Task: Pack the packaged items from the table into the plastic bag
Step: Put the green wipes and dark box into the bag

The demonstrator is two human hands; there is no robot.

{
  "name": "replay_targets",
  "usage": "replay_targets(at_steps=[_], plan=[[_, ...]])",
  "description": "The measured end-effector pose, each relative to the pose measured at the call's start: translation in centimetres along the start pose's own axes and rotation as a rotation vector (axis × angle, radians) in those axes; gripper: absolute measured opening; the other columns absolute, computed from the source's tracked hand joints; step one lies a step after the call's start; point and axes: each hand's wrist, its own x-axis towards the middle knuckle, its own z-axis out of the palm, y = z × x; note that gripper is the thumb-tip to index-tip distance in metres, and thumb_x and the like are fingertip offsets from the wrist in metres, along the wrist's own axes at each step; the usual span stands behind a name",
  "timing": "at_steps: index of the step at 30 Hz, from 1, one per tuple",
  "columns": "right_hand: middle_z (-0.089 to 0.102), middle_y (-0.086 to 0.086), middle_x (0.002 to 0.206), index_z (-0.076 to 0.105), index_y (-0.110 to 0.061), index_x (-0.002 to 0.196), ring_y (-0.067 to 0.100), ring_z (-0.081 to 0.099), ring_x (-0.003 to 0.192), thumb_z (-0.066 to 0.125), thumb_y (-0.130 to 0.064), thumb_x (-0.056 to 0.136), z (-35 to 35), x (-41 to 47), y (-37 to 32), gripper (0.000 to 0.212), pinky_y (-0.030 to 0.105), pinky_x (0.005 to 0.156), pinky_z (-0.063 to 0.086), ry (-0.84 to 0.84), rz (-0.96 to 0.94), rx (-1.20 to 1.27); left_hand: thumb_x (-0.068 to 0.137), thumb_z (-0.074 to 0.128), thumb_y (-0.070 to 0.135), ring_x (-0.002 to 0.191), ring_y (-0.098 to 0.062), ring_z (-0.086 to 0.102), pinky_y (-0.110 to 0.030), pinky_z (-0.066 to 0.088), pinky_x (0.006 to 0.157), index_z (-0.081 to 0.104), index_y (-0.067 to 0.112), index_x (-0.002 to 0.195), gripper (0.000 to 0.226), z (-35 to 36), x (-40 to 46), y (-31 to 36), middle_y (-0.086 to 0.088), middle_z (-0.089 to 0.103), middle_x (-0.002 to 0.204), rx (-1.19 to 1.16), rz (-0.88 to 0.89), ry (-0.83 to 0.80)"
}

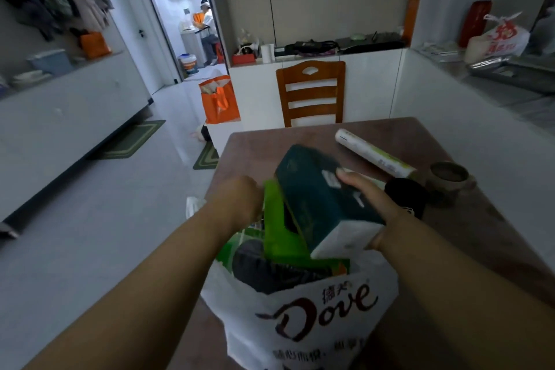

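Low centre of the frame: white plastic bag [303, 318] with brown lettering stands open at the near edge of the table [468, 219]. Right hand [371, 207] grasps a dark teal packet [318, 198] with a white end, thumb laid on its top face, fingers wrapped under the white end. Packet is tilted, white end lowest, just above the bag mouth and against a green box [280, 228] already sticking up out of the bag.

Left hand [237, 201] sits at the left side of the bag mouth, fingers curled. I judge it to be gripping the bag's rim or the green box to steady things, but I cannot tell which; the fingertips are hidden.

Progress, as I read it: bag looks fairly full. Green box, something dark and rounded [252, 264] beside it, and a bit of green-and-white packaging at the left of the mouth are inside. Teal packet is going in, not yet let go.

Left on the table, right of centre: a long white roll [375, 156] with green print, lying diagonally, well apart from the bag. That looks like the next packaged item. A black object [405, 192] sits behind the right hand, and a small round cup [450, 174] near the roll's lower end; I doubt the cup belongs to the job.

Beyond the table, upper centre: wooden chair [310, 93]. Orange bag [219, 99] on the floor, left of it.
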Motion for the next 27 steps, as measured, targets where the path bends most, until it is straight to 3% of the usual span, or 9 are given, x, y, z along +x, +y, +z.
replay_targets(at_steps=[4, 6, 10, 14, 16, 19, 21, 25, 27], plan=[[0.076, 0.015, 0.077, 0.073, -0.009, 0.087, 0.027, 0.072, 0.062, 0.076, -0.03, 0.069, 0.7, -0.3, 3.1, 0.027, 0.032, 0.057, 0.059, 0.127, 0.257, -0.372, 0.096, 0.042, 0.021, 0.1, -0.034, 0.057, -0.034, 0.046, 0.084, 0.064, 0.008, 0.115, 0.032, -2.0, -2.3, -2.2, -0.016, 0.064, 0.111, 0.308, 0.142, 0.424], [0.076, 0.014, 0.082, 0.074, -0.01, 0.087, 0.026, 0.072, 0.064, 0.075, -0.034, 0.07, 0.8, -0.3, 4.1, 0.029, 0.031, 0.059, 0.058, 0.139, 0.311, -0.414, 0.092, 0.049, 0.037, 0.112, -0.036, 0.047, -0.04, 0.041, 0.093, 0.052, 0.016, 0.13, 0.044, -1.6, -3.3, -3.4, -0.019, 0.054, 0.12, 0.286, 0.028, 0.518], [0.074, 0.017, 0.096, 0.073, -0.009, 0.1, 0.029, 0.071, 0.074, 0.076, -0.037, 0.071, 1.3, -0.2, 4.5, 0.04, 0.035, 0.072, 0.056, 0.182, 0.329, -0.435, 0.073, 0.069, 0.056, 0.121, -0.04, 0.046, -0.044, 0.044, 0.095, 0.028, 0.002, 0.137, 0.093, -0.3, -4.5, -5.1, -0.025, 0.045, 0.133, 0.16, -0.271, 0.329], [0.077, 0.016, 0.085, 0.072, -0.01, 0.093, 0.028, 0.073, 0.068, 0.073, -0.034, 0.073, 2.6, 0.0, 4.2, 0.031, 0.033, 0.065, 0.06, 0.275, 0.31, -0.421, 0.085, 0.065, 0.012, 0.088, -0.035, 0.066, -0.036, 0.056, 0.07, 0.038, -0.003, 0.124, 0.05, 0.2, -4.2, -6.1, -0.023, 0.064, 0.105, -0.158, -0.268, 0.236], [0.076, 0.014, 0.081, 0.068, -0.011, 0.093, 0.028, 0.071, 0.071, 0.066, -0.036, 0.076, 3.7, 0.7, 4.1, 0.03, 0.032, 0.068, 0.058, 0.406, 0.264, -0.487, 0.088, 0.06, 0.003, 0.066, -0.024, 0.068, -0.031, 0.058, 0.053, 0.039, 0.002, 0.133, 0.05, -0.1, -4.5, -5.6, -0.017, 0.067, 0.087, -0.463, -0.264, 0.241], [0.065, 0.015, 0.113, 0.061, -0.01, 0.114, 0.032, 0.063, 0.099, 0.055, -0.046, 0.081, 6.4, 3.4, 5.6, 0.049, 0.038, 0.095, 0.049, 0.606, 0.188, -0.771, 0.09, 0.059, 0.005, 0.046, -0.008, 0.063, -0.017, 0.048, 0.039, 0.045, 0.014, 0.135, 0.048, -1.1, -4.9, -4.1, -0.011, 0.071, 0.086, -0.762, -0.228, 0.236], [0.054, 0.014, 0.128, 0.049, -0.011, 0.13, 0.031, 0.056, 0.11, 0.047, -0.056, 0.086, 8.6, 5.0, 7.7, 0.063, 0.035, 0.096, 0.045, 0.638, 0.128, -0.988, 0.089, 0.059, 0.004, 0.051, -0.009, 0.066, -0.018, 0.05, 0.044, 0.05, 0.018, 0.132, 0.046, -1.8, -5.0, -2.9, -0.009, 0.071, 0.097, -0.869, -0.21, 0.209], [0.05, 0.016, 0.132, 0.048, -0.011, 0.128, 0.031, 0.047, 0.12, 0.041, -0.051, 0.092, 6.7, 4.0, 8.5, 0.054, 0.041, 0.1, 0.04, 0.729, -0.216, -1.559, 0.091, 0.051, -0.004, 0.067, -0.012, 0.069, -0.014, 0.049, 0.041, 0.054, 0.016, 0.13, 0.043, -2.4, -5.0, -2.4, -0.007, 0.066, 0.111, -0.886, -0.188, 0.205], [0.034, 0.018, 0.147, 0.031, -0.01, 0.142, 0.033, 0.031, 0.136, 0.052, -0.048, 0.087, 2.6, 3.1, 6.6, 0.071, 0.045, 0.111, 0.027, 0.88, -0.218, -1.833, 0.092, 0.051, -0.005, 0.063, -0.009, 0.067, -0.013, 0.048, 0.042, 0.053, 0.012, 0.132, 0.043, -2.5, -5.0, -2.9, -0.004, 0.064, 0.107, -0.82, -0.114, 0.214]])
